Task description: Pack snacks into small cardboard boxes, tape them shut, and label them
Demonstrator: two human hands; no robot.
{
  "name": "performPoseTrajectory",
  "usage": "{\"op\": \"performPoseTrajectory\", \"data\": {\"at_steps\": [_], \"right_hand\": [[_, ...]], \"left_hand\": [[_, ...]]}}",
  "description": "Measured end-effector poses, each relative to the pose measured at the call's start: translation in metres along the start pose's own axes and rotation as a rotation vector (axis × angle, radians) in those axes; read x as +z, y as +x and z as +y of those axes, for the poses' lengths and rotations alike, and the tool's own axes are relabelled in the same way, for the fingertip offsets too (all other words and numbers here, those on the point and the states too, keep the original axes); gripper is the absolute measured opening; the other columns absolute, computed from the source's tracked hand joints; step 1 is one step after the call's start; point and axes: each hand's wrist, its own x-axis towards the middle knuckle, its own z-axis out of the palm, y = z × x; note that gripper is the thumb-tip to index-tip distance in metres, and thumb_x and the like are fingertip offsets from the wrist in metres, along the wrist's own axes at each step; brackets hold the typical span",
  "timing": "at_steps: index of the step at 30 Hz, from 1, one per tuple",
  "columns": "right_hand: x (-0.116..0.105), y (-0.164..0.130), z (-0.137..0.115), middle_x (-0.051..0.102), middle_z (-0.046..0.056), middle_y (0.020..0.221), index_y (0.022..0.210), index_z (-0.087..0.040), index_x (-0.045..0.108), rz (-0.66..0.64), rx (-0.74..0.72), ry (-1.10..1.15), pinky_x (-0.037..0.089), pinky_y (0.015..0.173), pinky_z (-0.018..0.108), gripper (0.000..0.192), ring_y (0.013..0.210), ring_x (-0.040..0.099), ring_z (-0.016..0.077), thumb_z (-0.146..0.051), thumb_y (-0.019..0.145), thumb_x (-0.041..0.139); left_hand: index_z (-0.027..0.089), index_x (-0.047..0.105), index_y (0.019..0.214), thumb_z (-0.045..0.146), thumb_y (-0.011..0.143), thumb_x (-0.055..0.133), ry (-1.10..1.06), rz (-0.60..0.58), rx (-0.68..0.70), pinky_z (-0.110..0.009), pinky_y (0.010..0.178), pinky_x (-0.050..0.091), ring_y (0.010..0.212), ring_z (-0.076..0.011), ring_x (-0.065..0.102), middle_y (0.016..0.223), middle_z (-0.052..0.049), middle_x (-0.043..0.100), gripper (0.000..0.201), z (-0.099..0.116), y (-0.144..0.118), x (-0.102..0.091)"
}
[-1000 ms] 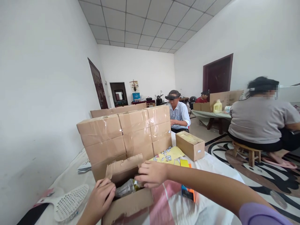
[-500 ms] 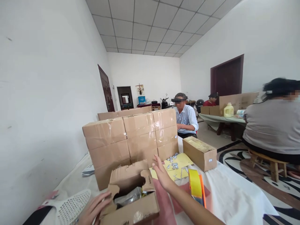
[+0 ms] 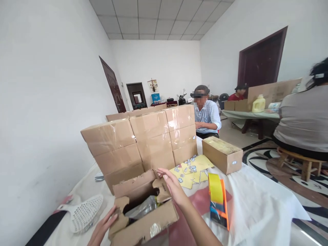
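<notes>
An open cardboard box (image 3: pixel 153 227) stands right in front of me, its flaps raised. Inside lies something wrapped in clear grey plastic (image 3: pixel 143 207); its kind is hard to make out. My left hand (image 3: pixel 104 223) rests with outstretched fingers against the box's left end flap. At the right end, my right hand (image 3: pixel 173 186) is at the flap, fingers extended and holding nothing. Right of that hand, a tape dispenser (image 3: pixel 217 201) with a yellow roll stands on the cloth. Yellow sheets (image 3: pixel 191 171) carrying several small labels lie behind it.
Taped cardboard boxes (image 3: pixel 151 136) form a wall behind the open box. A closed long box (image 3: pixel 222 155) sits at the right. A white perforated paddle (image 3: pixel 87 213) lies at the left. A co-worker (image 3: pixel 207 116) sits across the table; another person (image 3: pixel 304 116) sits at the far right.
My right hand has moved from above the cloth to the box's right flap. My left hand stays at the left flap. The camera view has tilted downward.
</notes>
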Motion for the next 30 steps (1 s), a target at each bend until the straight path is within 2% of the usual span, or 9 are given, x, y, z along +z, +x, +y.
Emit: {"op": "performPoseTrajectory", "data": {"at_steps": [3,7,9,13,18,21,23,26,30], "right_hand": [[0.001,-0.005,-0.020,0.073,0.010,0.116,0.121,-0.025,0.069,0.014,-0.014,0.012,0.045,0.113,0.046,0.041,0.118,0.065,0.0264,-0.055,0.096,0.057],[0.000,-0.007,-0.040,0.073,0.008,0.110,0.119,-0.023,0.069,-0.023,-0.010,-0.028,0.045,0.111,0.044,0.042,0.114,0.065,0.0250,-0.055,0.098,0.051],[-0.001,-0.007,-0.044,0.073,0.008,0.114,0.121,-0.023,0.069,-0.053,0.001,-0.046,0.043,0.112,0.043,0.043,0.116,0.064,0.0241,-0.054,0.101,0.048],[-0.007,-0.006,-0.038,0.073,0.008,0.109,0.124,-0.023,0.070,-0.093,-0.001,-0.094,0.042,0.111,0.043,0.045,0.113,0.063,0.0247,-0.054,0.102,0.045],[-0.012,-0.007,-0.027,0.073,0.007,0.107,0.107,-0.024,0.077,-0.121,-0.087,-0.435,0.038,0.108,0.046,0.047,0.116,0.056,0.0272,-0.054,0.105,0.040],[-0.011,-0.006,-0.039,0.075,0.005,0.101,0.096,-0.026,0.077,-0.165,-0.102,-0.616,0.030,0.111,0.049,0.047,0.116,0.055,0.0273,-0.045,0.108,0.036],[-0.012,-0.005,-0.060,0.076,0.004,0.098,0.091,-0.026,0.076,-0.156,-0.126,-0.735,0.026,0.112,0.051,0.038,0.112,0.058,0.0273,-0.039,0.106,0.043],[-0.030,-0.013,-0.104,0.077,0.003,0.101,0.091,-0.027,0.074,0.108,-0.229,-0.894,0.026,0.112,0.053,0.020,0.108,0.062,0.0282,-0.038,0.098,0.059],[-0.091,-0.049,-0.144,0.071,0.009,0.113,0.104,-0.023,0.069,0.830,-0.241,-0.784,0.045,0.097,0.046,0.028,0.111,0.064,0.0286,-0.040,0.099,0.047]], "left_hand": [[0.040,0.046,0.150,0.068,0.082,0.065,-0.065,-0.041,0.009,-0.059,0.110,0.050,0.144,-0.0410,0.046,0.161,-0.009,0.045,0.077,0.025,-0.010,-0.003],[0.029,0.032,0.156,0.056,0.093,0.059,-0.219,0.137,-0.310,-0.054,0.103,0.054,0.136,-0.0355,0.055,0.144,-0.016,0.059,0.073,0.056,0.006,-0.005],[0.025,0.033,0.153,0.052,0.094,0.059,-0.283,0.199,-0.417,-0.050,0.099,0.055,0.124,-0.0314,0.062,0.133,-0.017,0.065,0.070,0.063,0.022,-0.004],[0.025,0.043,0.145,0.046,0.089,0.064,-0.151,0.222,-0.390,-0.044,0.089,0.059,0.116,-0.0286,0.065,0.141,-0.016,0.057,0.063,0.065,0.050,-0.008],[0.024,0.062,0.130,0.038,0.094,0.050,0.239,-0.063,-0.098,-0.057,0.116,0.041,0.140,-0.0328,0.051,0.144,-0.010,0.061,0.040,0.094,0.075,-0.025],[0.027,0.064,0.131,0.044,0.099,0.045,0.354,-0.277,-0.128,-0.061,0.123,0.030,0.150,-0.0326,0.041,0.150,-0.004,0.059,0.041,0.137,0.088,-0.019],[0.030,0.058,0.141,0.049,0.100,0.044,0.375,-0.433,-0.140,-0.059,0.126,0.026,0.152,-0.0309,0.038,0.156,-0.002,0.052,0.047,0.164,0.094,-0.005],[0.027,0.043,0.156,0.049,0.096,0.054,0.411,-0.544,-0.186,-0.052,0.121,0.039,0.153,-0.0321,0.036,0.161,-0.004,0.044,0.065,0.188,0.098,0.017],[0.024,0.041,0.158,0.048,0.097,0.054,0.468,-0.549,-0.201,-0.052,0.119,0.041,0.154,-0.0328,0.032,0.163,-0.004,0.040,0.067,0.188,0.095,0.031]]}}
